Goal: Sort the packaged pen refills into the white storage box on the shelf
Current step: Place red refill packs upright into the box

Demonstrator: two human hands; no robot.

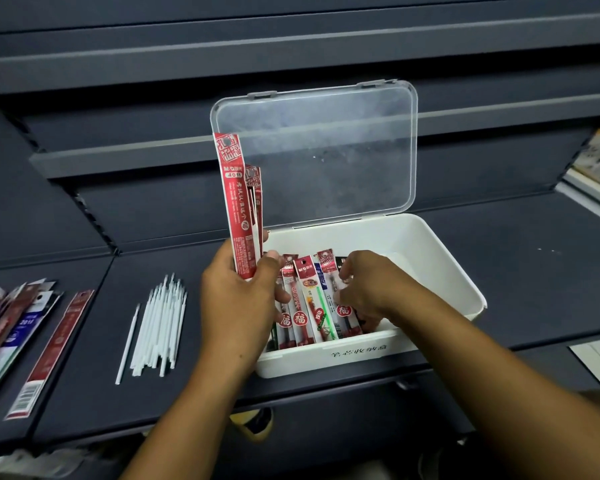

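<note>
A white storage box (440,258) stands on the dark shelf with its clear lid (326,150) propped open behind it. Several packaged pen refills (309,303) lie side by side in the box's left half. My left hand (236,299) grips a few red refill packets (236,206) upright at the box's left edge. Inside the box, my right hand (364,289) has its curled fingers on the packets at the right end of the row.
A bundle of bare white refills (160,327) lies on the shelf left of the box, one lying apart. Further left is a pile of packaged refills (18,327), with a red packet (54,351) beside it. Empty dark shelves rise behind.
</note>
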